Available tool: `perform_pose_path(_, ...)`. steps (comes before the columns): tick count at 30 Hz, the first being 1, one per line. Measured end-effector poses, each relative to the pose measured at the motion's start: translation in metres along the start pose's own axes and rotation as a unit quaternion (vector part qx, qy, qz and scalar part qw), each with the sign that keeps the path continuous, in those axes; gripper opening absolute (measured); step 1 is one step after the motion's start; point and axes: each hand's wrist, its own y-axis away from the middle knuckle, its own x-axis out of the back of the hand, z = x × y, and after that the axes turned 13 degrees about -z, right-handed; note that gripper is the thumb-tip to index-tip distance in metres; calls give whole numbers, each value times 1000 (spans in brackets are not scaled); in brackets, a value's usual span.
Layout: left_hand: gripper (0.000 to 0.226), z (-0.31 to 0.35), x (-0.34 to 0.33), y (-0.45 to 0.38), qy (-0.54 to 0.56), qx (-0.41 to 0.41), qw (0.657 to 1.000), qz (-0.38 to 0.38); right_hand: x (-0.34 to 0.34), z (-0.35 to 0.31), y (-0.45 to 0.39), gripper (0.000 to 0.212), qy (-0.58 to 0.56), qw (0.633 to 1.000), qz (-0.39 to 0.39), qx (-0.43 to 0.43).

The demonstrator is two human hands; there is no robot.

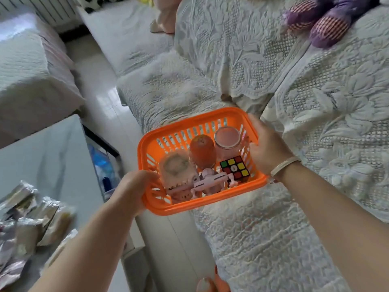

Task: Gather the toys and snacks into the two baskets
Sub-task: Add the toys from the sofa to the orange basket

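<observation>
Two hands grip orange basket (197,116) | left hand (134,191) fingertips hidden | snacks (27,220) blurred

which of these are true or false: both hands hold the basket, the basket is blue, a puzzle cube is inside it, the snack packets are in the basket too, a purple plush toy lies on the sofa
1. Both hands hold the basket. True: the left hand and right hand grip opposite rims of the basket.
2. The basket is blue. False: it is orange.
3. A puzzle cube is inside it. True: the puzzle cube lies in its near right corner.
4. The snack packets are in the basket. False: the snack packets lie on the white table at the left.
5. A purple plush toy lies on the sofa. True: the purple plush toy lies on the sofa.
</observation>
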Motion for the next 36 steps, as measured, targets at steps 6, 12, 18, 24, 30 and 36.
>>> perform_pose_path(6, 25, -32, -27, -57, 48, -13, 999, 12, -35, 48, -34, 51, 9, 1000, 18, 20)
perform_pose_path(12, 33, -68, -66, -118, 155, -24, 986, 62, -86, 113, -47, 46, -73, 993, 95, 12)
perform_pose_path(18, 27, -83, -103, -156, 219, -35, 968, 113, -127, 163, -66, 53, -90, 991, 77, -54)
perform_pose_path(24, 30, -90, -125, -177, 238, -56, 959, 143, -159, 210, -111, 70, 9, 991, 20, -131)
perform_pose_path(30, 27, -95, -128, -187, 241, -64, 956, 153, -186, 231, -145, 62, 109, 971, -48, -209)
perform_pose_path(36, 25, -101, -120, -192, 264, -56, 951, 151, -206, 248, -138, 29, 149, 975, 41, -162)
